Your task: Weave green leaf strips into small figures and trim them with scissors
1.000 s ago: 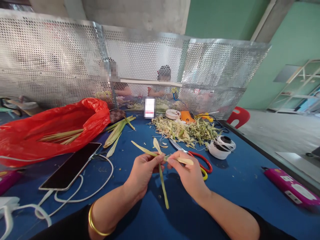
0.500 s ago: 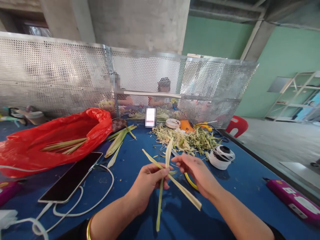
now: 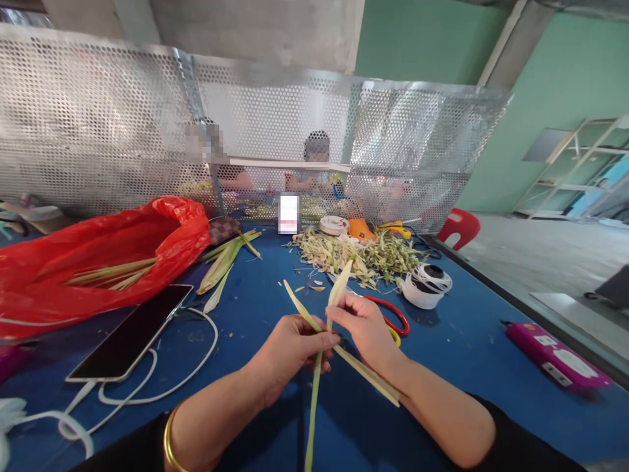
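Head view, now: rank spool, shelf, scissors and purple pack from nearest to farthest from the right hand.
From the right hand:
1. Scissors: just beside it, partly hidden behind it.
2. Spool: right of the scissors, farther back.
3. Purple pack: table's right side.
4. Shelf: right background, beyond the table.
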{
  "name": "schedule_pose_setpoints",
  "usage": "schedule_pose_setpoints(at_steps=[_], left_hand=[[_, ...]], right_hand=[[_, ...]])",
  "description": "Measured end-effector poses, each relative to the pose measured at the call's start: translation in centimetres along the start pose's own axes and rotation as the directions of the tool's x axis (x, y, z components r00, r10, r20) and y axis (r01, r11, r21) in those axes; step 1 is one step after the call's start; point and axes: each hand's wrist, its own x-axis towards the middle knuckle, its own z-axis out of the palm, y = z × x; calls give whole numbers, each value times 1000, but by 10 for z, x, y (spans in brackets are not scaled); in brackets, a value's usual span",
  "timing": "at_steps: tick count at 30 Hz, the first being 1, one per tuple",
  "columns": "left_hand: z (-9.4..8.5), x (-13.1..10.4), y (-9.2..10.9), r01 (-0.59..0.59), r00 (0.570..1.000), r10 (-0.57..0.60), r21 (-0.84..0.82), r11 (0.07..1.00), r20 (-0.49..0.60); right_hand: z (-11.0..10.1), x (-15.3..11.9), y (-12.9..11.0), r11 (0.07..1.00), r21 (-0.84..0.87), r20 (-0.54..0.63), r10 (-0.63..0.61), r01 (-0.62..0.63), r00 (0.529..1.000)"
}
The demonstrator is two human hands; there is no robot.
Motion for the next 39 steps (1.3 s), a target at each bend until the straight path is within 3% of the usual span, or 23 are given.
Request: schedule_pose_setpoints(at_steps=[11, 17, 23, 31, 35, 39], left_hand=[[-1, -2, 2, 97, 991, -89, -80, 992, 97], [4, -2, -2, 81, 996, -83, -112, 990, -16], [2, 4, -8, 113, 986, -127, -122, 986, -110], [-3, 15, -24, 133, 989, -143, -197, 971, -40], [-4, 11, -9, 68, 992, -91, -224, 972, -91], [-9, 15, 28, -158, 959, 92, -236, 959, -269]], right_hand=[[-2, 3, -9, 992, 115, 15, 41, -42, 999], [3, 4, -1, 989, 127, 40, 72, -76, 997], [8, 3, 1, 997, 33, 34, 76, -77, 997], [12, 5, 14, 993, -21, 1, 113, -113, 994], [4, 12, 13, 996, 5, -21, 92, -92, 996], [-7, 11, 12, 996, 1, -135, 88, -89, 987]])
